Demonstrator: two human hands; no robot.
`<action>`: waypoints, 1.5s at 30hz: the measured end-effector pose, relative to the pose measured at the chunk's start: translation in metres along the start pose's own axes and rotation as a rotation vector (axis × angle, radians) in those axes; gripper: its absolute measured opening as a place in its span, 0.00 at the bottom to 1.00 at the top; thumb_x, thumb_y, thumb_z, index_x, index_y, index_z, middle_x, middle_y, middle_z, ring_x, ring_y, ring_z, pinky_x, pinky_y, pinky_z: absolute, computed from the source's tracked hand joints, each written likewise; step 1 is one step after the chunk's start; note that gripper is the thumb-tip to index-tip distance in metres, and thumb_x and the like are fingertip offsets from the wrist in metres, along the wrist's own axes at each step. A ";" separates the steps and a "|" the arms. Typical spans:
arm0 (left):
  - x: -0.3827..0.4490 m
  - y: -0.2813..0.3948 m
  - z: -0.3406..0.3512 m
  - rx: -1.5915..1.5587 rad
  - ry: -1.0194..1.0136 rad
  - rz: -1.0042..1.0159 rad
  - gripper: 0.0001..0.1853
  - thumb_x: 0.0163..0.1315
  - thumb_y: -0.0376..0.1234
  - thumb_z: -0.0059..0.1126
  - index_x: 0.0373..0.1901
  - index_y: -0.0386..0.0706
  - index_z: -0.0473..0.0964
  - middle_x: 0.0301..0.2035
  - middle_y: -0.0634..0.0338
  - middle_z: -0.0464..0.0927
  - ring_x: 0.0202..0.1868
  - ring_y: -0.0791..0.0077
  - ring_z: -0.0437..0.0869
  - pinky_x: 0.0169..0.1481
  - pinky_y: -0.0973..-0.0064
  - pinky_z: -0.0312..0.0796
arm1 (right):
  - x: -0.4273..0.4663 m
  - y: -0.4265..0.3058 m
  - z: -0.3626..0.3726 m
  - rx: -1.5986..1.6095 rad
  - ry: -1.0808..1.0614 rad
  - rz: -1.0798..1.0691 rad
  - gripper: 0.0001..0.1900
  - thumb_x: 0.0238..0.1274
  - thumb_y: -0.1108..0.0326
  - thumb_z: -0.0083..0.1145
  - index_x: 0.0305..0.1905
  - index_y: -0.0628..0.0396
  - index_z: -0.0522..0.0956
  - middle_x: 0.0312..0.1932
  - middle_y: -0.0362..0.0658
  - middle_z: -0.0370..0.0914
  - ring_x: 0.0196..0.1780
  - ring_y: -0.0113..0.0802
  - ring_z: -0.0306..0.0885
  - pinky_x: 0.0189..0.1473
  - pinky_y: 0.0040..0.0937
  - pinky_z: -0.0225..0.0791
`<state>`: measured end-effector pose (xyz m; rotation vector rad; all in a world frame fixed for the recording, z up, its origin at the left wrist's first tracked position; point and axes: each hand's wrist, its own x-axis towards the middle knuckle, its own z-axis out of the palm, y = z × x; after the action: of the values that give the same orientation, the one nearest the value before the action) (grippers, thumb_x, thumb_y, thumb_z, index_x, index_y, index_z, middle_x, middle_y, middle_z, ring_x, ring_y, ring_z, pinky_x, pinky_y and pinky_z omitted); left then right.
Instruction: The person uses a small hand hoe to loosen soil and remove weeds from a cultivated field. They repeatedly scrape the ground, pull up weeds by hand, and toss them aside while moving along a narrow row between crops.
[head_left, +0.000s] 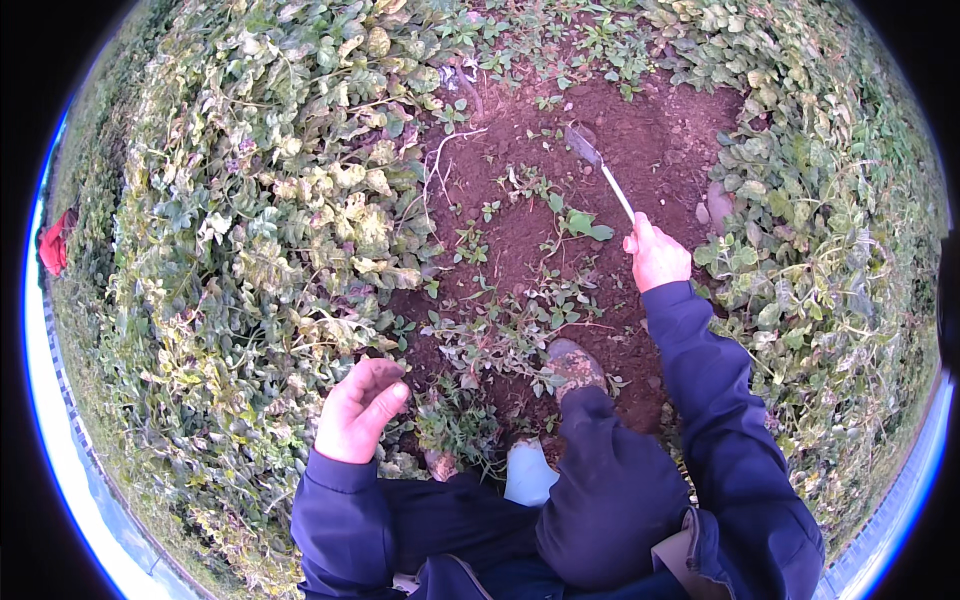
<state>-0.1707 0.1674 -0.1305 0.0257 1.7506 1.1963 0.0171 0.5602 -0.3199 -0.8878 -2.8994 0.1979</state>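
Note:
My right hand grips the pale, thin handle of a small hand trowel or hoe. Its metal blade touches or hovers just over the reddish-brown soil; which of the two is hard to tell. Small green weeds grow left of the tool. At the edge of the left-hand foliage, my left hand is half curled, thumb apart from the fingers, and nothing shows in it. Below the soil strip, between my hands, lies a patch of low weeds.
Dense, partly yellowed leafy plants border the soil on the left, with more greenery on the right. My muddy shoe stands on the soil. A light-blue object sits between my legs. Dry stems and stones edge the strip. Something red shows far left.

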 end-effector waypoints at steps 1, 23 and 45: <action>0.000 0.000 0.000 0.002 -0.004 0.002 0.13 0.71 0.30 0.62 0.54 0.37 0.75 0.40 0.65 0.80 0.40 0.82 0.79 0.47 0.80 0.74 | 0.001 -0.004 0.002 -0.011 -0.043 0.024 0.18 0.65 0.56 0.61 0.54 0.53 0.76 0.25 0.43 0.78 0.28 0.42 0.81 0.31 0.42 0.74; 0.000 -0.005 -0.005 0.018 0.029 0.032 0.15 0.70 0.32 0.62 0.53 0.36 0.75 0.39 0.61 0.81 0.41 0.77 0.82 0.47 0.76 0.78 | -0.074 -0.054 -0.027 0.208 -0.320 -0.611 0.26 0.55 0.52 0.67 0.56 0.56 0.79 0.23 0.39 0.74 0.26 0.37 0.79 0.31 0.37 0.72; 0.001 -0.005 -0.002 0.012 -0.017 0.006 0.15 0.70 0.30 0.62 0.55 0.36 0.75 0.45 0.64 0.80 0.44 0.82 0.79 0.50 0.79 0.74 | -0.143 -0.010 -0.069 0.188 -0.285 -0.382 0.24 0.53 0.60 0.66 0.56 0.56 0.80 0.24 0.40 0.76 0.26 0.38 0.79 0.30 0.38 0.73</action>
<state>-0.1707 0.1637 -0.1345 0.0481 1.7445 1.1868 0.1392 0.4775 -0.2585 -0.2855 -3.1642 0.5921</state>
